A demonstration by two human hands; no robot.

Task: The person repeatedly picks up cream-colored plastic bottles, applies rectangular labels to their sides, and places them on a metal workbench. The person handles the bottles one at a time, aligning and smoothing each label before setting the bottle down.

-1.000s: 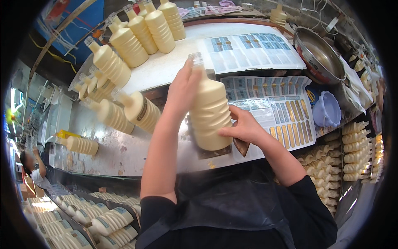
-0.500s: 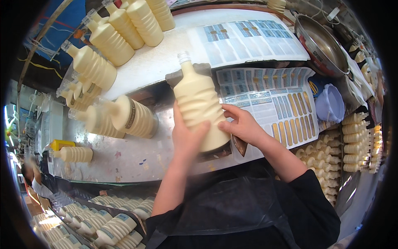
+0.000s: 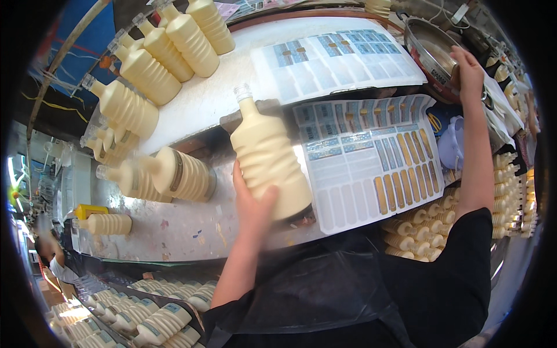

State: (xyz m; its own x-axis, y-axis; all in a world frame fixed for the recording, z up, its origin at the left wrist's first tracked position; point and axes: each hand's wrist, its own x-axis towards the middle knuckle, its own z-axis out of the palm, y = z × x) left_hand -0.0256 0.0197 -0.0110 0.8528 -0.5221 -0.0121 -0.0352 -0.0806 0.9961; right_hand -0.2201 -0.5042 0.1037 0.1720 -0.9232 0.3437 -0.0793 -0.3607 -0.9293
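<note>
My left hand (image 3: 255,214) is closed around the lower left side of a large cream bottle (image 3: 271,156). The bottle has wavy ridges and a clear threaded neck, and its front bears no label. It leans back on a dark block-like rest (image 3: 229,123). My right hand (image 3: 469,72) is at the rim of a metal pan (image 3: 432,49) at the far right, fingers curled. A brown flat piece (image 3: 456,76) shows by its fingers, partly hidden. Beside the bottle lies a label sheet (image 3: 342,197) with blue and gold strips, some spaces bare.
A second label sheet (image 3: 316,69) lies on the white raised board. Cream bottles (image 3: 148,75) stand along the back left, and labelled ones (image 3: 185,174) nearer. A small bottle (image 3: 107,224), a lilac bucket (image 3: 452,145) and bottle racks (image 3: 156,319) surround the bench.
My right hand has left the bottle and moved far right to the pan, taking the brown piece with it. My left hand stays on the bottle. The whole view has shifted slightly.
</note>
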